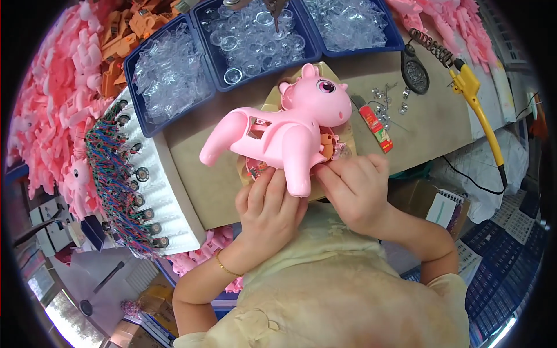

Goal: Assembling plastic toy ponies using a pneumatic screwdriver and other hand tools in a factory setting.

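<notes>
A pink toy pony body shell [272, 130] with a printed eye lies tilted on a yellowish base [271, 104] at the middle of the bench, its head to the upper right. A rectangular opening shows in its side. My left hand [270, 203] is closed with curled fingers at the shell's near lower edge, beside small wired parts [255, 169]. My right hand [355, 188] is closed too, its thumb and fingers pinching at the shell's edge near the front leg. Just above those fingers sits an orange-brown part [329, 144]. The fingertips of both hands are partly hidden.
Blue bins [216, 87] of clear plastic parts line the back; a screwdriver tip [277, 22] hangs above. Speakers with bundled wires [116, 180] stand in white foam at left. Pink toy parts [52, 98] are heaped beyond. A yellow tool [473, 93] and loose metal bits [382, 100] lie right.
</notes>
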### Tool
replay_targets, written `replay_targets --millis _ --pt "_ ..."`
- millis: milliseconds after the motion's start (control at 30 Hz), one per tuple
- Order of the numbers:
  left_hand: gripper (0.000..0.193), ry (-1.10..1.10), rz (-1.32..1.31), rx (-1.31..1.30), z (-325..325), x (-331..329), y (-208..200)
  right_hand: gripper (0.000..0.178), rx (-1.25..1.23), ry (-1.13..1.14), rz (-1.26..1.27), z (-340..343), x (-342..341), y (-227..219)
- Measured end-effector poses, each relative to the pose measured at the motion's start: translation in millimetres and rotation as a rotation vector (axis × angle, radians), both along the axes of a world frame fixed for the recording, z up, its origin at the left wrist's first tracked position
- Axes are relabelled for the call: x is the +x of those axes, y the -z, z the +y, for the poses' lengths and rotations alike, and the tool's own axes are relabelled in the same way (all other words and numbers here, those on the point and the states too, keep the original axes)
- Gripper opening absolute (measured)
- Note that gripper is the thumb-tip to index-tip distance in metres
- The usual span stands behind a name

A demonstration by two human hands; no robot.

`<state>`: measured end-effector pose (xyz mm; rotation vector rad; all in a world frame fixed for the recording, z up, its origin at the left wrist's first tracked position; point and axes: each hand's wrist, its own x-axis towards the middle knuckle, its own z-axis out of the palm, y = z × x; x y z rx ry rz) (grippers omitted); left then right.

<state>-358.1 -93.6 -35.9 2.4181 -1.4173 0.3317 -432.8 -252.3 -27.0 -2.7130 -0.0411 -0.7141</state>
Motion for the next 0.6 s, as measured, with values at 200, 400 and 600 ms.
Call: replay_targets --millis 200,400,600 --pt "0.036 -0.063 -0.067 -0.010 -8.7 -3.8 -1.3 0.038 -0.012 0.002 0.047 4.7 -7.6 4.2" --pt "0.036 -0.044 -0.059 0.103 -5.4 -1.5 -20.7 0.034 0.046 -0.084 0.092 3.6 -11.5 0.4" --pt "0.034 0.058 -0.134 0.274 -4.6 -1.8 -35.6 0.029 0.160 -0.096 0.226 -6.3 -9.6 -33.3"
